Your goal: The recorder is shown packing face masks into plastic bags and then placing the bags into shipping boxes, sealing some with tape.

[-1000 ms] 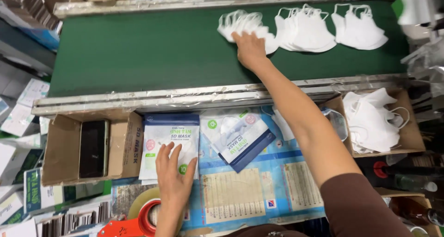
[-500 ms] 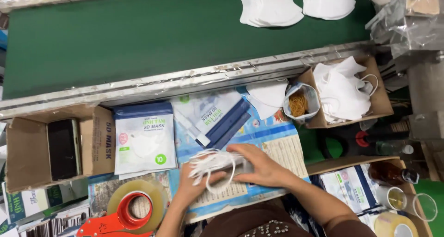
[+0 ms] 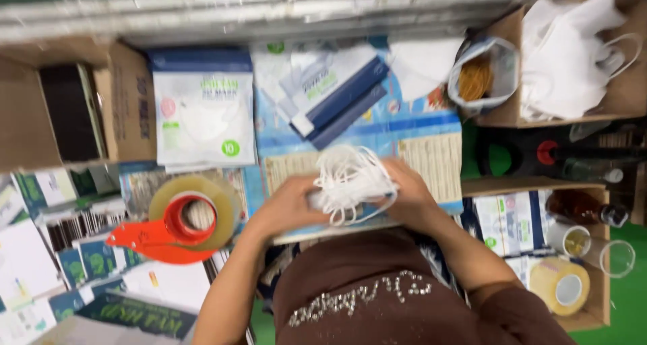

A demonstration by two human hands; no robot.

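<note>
Cluttered surface [image 3: 431,156] under a metal rail. Both hands, left [image 3: 286,207] and right [image 3: 404,193], had come in from the belt and packet; fingers pinched a stack of white masks [image 3: 347,180] between them, over the printed sheet. Tape dispenser [image 3: 178,227] lay just left.

A flat white pouch [image 3: 203,109] with a blue top band and a green round sticker lies on the tabletop left of centre. Just right of it, white-and-blue pouches [image 3: 323,89] lie fanned and tilted. An open brown carton [image 3: 128,102] stands at the far left, another brown carton [image 3: 623,89] at the upper right. Green-and-white printed packs [image 3: 94,257] lie stacked at lower left; white packs with green marks [image 3: 509,224] stand at right.
</note>
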